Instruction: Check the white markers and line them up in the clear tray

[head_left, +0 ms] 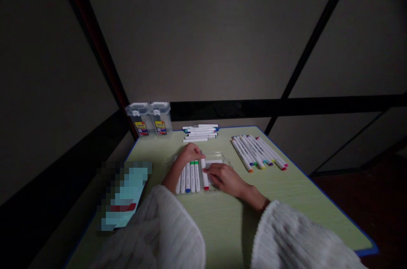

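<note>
A white marker with a red end (204,176) lies between my hands, over a clear plastic tray (219,154). The fingers of my left hand (190,153) pinch its far end. My right hand (225,178) has its fingers curled against the marker's right side, lower down. Left of it, several white markers (187,176) lie side by side in the tray, one with a blue end and some with green ends. My left wrist partly hides this row. A white piece (214,162) shows in the tray's right part, behind my right hand.
Several markers with coloured ends (257,150) lie fanned on the right of the light green table (286,201). A stack of markers (201,132) lies at the back. Two clear lidded boxes (160,120) stand at the back left. A blurred light-blue item (129,190) lies at the left edge.
</note>
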Demonstrator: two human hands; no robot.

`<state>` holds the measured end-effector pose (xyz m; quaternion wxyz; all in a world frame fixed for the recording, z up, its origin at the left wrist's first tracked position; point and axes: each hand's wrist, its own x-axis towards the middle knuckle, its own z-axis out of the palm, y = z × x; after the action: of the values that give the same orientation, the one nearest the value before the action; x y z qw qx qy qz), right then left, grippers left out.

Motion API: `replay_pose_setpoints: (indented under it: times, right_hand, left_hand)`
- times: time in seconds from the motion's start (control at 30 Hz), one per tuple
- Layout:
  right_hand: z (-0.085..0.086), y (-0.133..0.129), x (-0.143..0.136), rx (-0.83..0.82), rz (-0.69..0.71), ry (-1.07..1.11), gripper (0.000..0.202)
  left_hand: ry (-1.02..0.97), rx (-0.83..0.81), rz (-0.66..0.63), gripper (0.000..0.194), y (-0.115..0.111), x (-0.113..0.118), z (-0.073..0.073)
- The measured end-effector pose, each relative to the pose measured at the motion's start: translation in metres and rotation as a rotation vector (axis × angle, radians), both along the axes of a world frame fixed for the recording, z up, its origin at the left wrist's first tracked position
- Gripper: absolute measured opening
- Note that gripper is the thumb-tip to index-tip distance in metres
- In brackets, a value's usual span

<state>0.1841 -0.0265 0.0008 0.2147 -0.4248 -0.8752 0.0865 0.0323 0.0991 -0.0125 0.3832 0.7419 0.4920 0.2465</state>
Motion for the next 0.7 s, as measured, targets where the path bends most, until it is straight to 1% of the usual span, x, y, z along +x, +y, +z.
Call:
replay_pose_setpoints:
  times: [0.27, 0.43, 0.57, 0.7]
  right_hand:
    - [0.005, -0.001, -0.001, -0.021, 0.06, -0.077, 0.036]
    - [0.004, -0.001, -0.002, -0.041, 0.074, -0.083, 0.035]
    - [0.004, -0.002, -0.002, -0.058, 0.069, -0.058, 0.032]
    - [0.005, -0.003, -0.002, -0.074, 0.064, 0.009, 0.027]
  left_hand:
    - [0.003, -0.017, -0.006, 0.022, 0.001, -0.001, 0.0]
    - [0.001, -0.03, -0.014, 0.026, -0.001, -0.002, 0.003]
    - [-0.003, -0.054, -0.027, 0.032, -0.006, -0.003, 0.009]
    - [-0.007, -0.08, -0.019, 0.033, -0.008, -0.001, 0.013]
